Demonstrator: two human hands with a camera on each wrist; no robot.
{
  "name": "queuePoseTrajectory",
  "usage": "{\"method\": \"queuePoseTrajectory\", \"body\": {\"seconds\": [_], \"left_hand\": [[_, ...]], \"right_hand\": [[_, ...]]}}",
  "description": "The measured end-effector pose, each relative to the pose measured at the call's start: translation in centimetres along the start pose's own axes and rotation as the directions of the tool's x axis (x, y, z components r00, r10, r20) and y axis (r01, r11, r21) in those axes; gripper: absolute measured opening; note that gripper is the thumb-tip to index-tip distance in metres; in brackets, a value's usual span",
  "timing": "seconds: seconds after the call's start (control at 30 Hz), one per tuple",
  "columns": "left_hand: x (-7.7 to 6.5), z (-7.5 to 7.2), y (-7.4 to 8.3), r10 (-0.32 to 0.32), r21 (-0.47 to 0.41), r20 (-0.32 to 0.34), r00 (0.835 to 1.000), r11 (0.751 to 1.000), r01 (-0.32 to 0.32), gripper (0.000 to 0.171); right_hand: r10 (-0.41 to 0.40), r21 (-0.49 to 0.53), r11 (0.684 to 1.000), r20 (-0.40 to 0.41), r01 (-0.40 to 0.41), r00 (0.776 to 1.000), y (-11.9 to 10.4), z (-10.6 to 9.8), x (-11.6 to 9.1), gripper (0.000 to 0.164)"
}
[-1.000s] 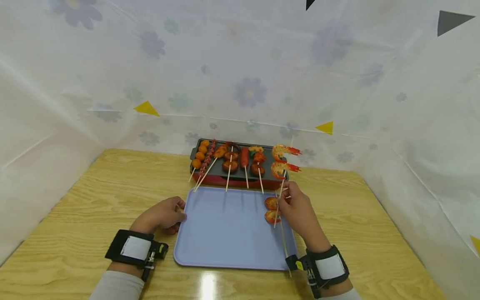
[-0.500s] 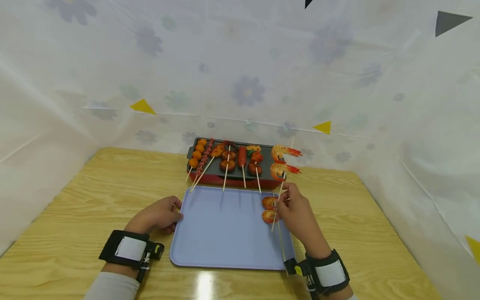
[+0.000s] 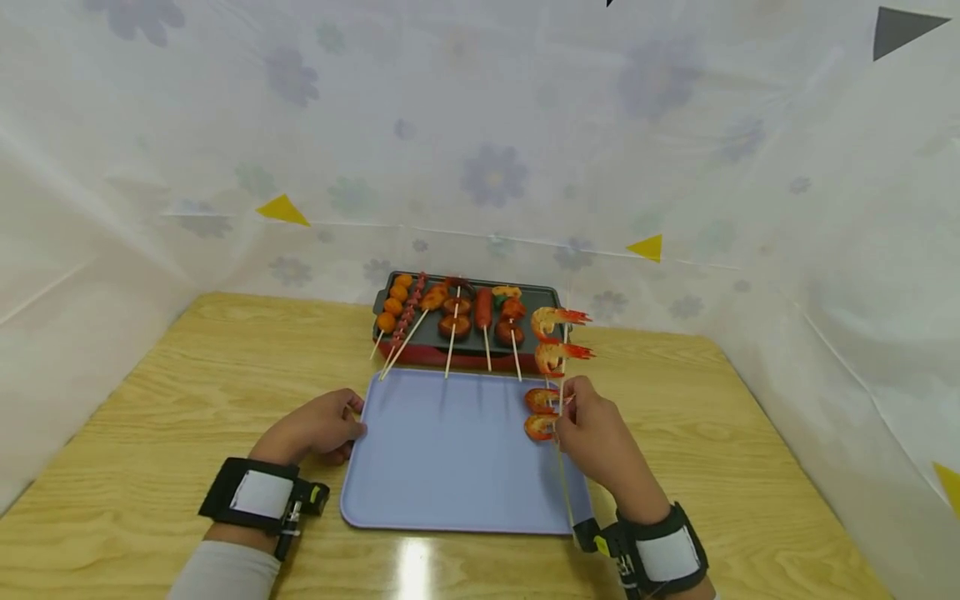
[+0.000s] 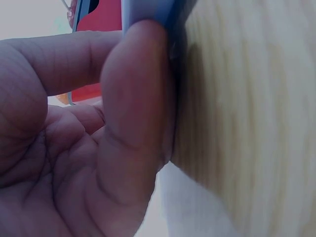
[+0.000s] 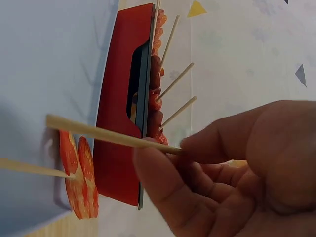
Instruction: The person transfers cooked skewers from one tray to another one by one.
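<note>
My right hand pinches the bamboo stick of a shrimp skewer between thumb and fingers. Its two orange shrimp point up and away, over the right front corner of the grill. In the right wrist view the pinched stick slants over the tray. Below it, a second shrimp skewer lies along the right side of the pale blue tray, its stick running toward the near edge. My left hand holds the tray's left rim; the left wrist view shows its fingers right against that rim.
A red and black tabletop grill stands just behind the tray. Several skewers lie on it, among them orange balls, a sausage and mushroom-like slices, their sticks overhanging the front. The wooden table meets a floral curtain.
My right hand has lowered the shrimp skewer slightly, bringing it toward me and turning its stick more in line with the skewer on the tray. My left hand stays at the rim.
</note>
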State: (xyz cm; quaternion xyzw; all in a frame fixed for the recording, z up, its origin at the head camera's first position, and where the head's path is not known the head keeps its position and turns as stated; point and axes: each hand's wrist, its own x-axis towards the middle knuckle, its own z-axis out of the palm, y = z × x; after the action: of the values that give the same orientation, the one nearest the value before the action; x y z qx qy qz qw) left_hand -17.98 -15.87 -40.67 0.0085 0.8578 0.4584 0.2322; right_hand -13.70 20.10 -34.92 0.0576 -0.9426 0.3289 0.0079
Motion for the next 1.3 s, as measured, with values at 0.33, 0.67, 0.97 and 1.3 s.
{"method": "queuePoseTrajectory", "body": {"seconds": [0.33, 0.67, 0.97, 1.3], "left_hand": [[-0.1, 0.0, 0.1, -0.006, -0.003, 0.006, 1.000, 1.000, 0.006, 0.027], [-0.1, -0.1, 0.0, -0.008, 0.004, 0.012, 1.000, 1.000, 0.008, 0.026], [0.1, 0.0, 0.1, -0.015, 0.022, 0.012, 1.000, 1.000, 0.014, 0.027], [-0.1, -0.1, 0.1, 0.015, 0.029, 0.004, 1.000, 0.999, -0.015, 0.026]], "right_hand": [[0.073, -0.085, 0.994, 0.123, -0.063, 0.990, -0.1, -0.1, -0.7, 0.031], [0.102, -0.104, 0.991, 0.162, -0.085, 0.982, 0.0, 1.4, -1.4, 0.040], [0.072, -0.107, 0.993, 0.180, -0.053, 0.981, 0.1, 2.0, -2.2, 0.027], [0.057, -0.102, 0.994, 0.213, -0.036, 0.975, -0.2, 2.6, -2.2, 0.026]]}}
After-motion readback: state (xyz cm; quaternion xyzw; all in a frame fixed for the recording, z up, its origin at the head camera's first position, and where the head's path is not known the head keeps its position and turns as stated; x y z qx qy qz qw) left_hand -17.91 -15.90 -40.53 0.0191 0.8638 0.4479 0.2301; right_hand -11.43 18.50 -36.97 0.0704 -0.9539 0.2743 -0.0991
